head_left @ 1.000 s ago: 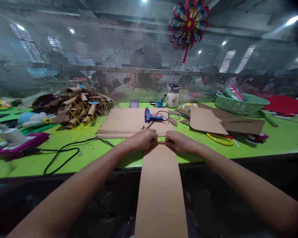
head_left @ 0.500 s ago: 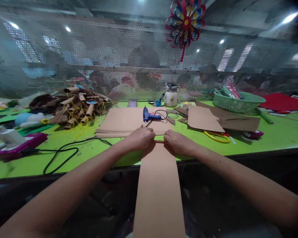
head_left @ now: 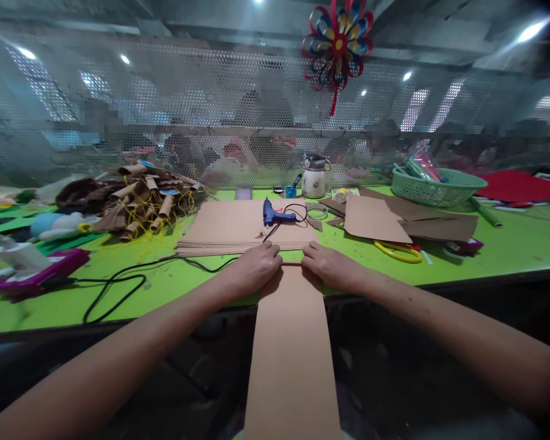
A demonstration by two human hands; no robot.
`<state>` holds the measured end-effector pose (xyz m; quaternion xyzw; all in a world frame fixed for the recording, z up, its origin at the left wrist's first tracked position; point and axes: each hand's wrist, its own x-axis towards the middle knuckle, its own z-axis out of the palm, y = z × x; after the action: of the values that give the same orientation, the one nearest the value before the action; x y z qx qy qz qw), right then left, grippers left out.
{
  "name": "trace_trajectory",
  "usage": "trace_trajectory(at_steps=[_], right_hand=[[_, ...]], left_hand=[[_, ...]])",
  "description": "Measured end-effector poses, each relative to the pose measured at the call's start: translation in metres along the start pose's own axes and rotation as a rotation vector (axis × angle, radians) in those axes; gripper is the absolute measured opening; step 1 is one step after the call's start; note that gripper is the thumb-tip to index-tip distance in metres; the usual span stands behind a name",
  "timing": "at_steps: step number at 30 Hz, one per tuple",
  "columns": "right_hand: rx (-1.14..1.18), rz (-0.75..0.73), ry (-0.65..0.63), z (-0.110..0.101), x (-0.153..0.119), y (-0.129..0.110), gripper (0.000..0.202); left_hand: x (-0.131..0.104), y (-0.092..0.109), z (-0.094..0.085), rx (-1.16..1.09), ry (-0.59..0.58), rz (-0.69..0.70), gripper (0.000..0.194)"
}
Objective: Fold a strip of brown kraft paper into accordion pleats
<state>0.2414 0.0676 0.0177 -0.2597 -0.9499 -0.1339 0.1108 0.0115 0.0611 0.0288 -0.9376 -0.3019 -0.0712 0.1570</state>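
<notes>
A long strip of brown cardboard (head_left: 293, 348) runs from the table's front edge down toward me. Its far end lies on the green table between my two hands. My left hand (head_left: 260, 264) has its fingers curled closed on the left corner of that end. On the right corner, my right hand (head_left: 327, 264) grips in the same way, thumb and fingers pressed together. The far edge looks folded or rolled, though fingers partly cover it. Just beyond, a blue hot glue gun (head_left: 278, 214) rests on a stack of cardboard sheets (head_left: 224, 223).
A black cord (head_left: 119, 280) and a purple power strip (head_left: 41, 274) lie at left, before a heap of rolled cardboard pieces (head_left: 142, 198). At right are loose cardboard (head_left: 376, 217), yellow-handled scissors (head_left: 398, 252) and a green basket (head_left: 440, 188). A white jar (head_left: 313, 178) stands behind.
Both hands stay on the strip's far end and have shifted only slightly, the left one a little lower. The view has tilted a touch.
</notes>
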Motion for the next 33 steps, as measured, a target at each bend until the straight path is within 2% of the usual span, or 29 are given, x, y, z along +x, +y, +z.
trace_trajectory(at_steps=[3,7,11,14,18,21,25,29,31,33], right_hand=[[-0.031,0.01,-0.017,-0.002,0.002,-0.002,0.01],[-0.046,0.007,0.006,0.004,0.0,-0.002,0.013],[-0.053,0.012,0.122,0.012,-0.007,-0.001,0.017],[-0.077,0.005,0.194,0.01,-0.01,-0.003,0.023],[-0.106,-0.008,0.248,0.005,-0.01,-0.006,0.025],[-0.081,0.003,0.275,0.006,-0.009,-0.007,0.024],[0.158,0.083,0.345,0.005,-0.012,-0.008,0.017],[0.485,0.29,0.451,-0.005,-0.01,-0.002,0.021],[0.635,0.372,0.352,-0.01,-0.004,0.001,0.022],[0.765,0.381,0.164,-0.013,0.003,0.004,0.026]], left_hand=[[-0.002,-0.002,-0.002,-0.02,-0.012,0.019,0.02],[0.01,-0.012,-0.006,-0.121,-0.093,-0.086,0.025],[0.033,-0.021,-0.007,-0.364,-0.131,-0.267,0.04],[0.042,-0.024,-0.006,-0.571,-0.151,-0.326,0.046],[0.036,-0.024,-0.005,-0.825,-0.217,-0.303,0.046],[0.028,-0.022,-0.007,-0.924,-0.258,-0.347,0.042],[0.025,-0.02,-0.007,-0.933,-0.247,-0.358,0.037],[0.025,-0.019,-0.008,-0.936,-0.204,-0.305,0.038],[0.025,-0.018,-0.01,-0.925,-0.178,-0.283,0.039],[0.025,-0.017,-0.011,-0.914,-0.147,-0.249,0.04]])
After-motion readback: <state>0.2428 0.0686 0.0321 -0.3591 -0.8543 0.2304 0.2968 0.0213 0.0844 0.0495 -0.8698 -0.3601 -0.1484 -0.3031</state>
